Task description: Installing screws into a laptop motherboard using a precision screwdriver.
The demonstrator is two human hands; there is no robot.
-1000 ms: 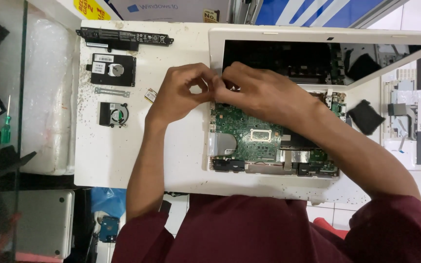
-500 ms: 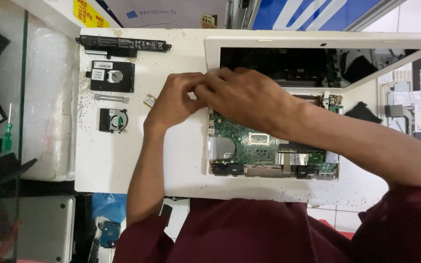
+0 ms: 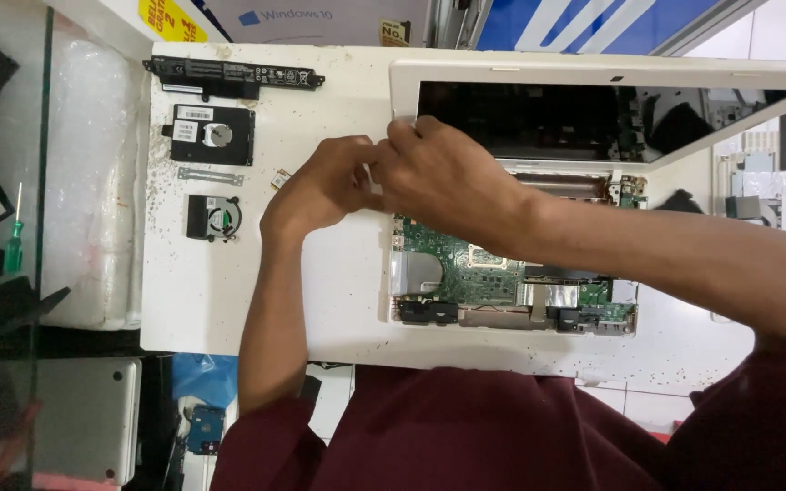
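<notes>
- Left hand (image 3: 320,186) and right hand (image 3: 438,177) touching, fingers pinched together at the left hinge corner of the open white laptop (image 3: 511,273); what they grip is hidden.
- Laptop lies on the white table (image 3: 320,300), green circuit board (image 3: 475,268) exposed.
- Left of the hands: battery (image 3: 229,75), hard drive (image 3: 211,135), fan (image 3: 213,216).

Bright, even overhead light, soft shadows, mild glare on the white table (image 3: 320,309); edges perhaps slightly blurred.

White table (image 3: 338,300), kinda speckled with grime. Along its left side sit a long black battery (image 3: 234,75), a hard drive (image 3: 211,135), a small metal bracket (image 3: 210,176) and a fan (image 3: 213,217). The opened white laptop (image 3: 511,282) takes up the right half.
</notes>
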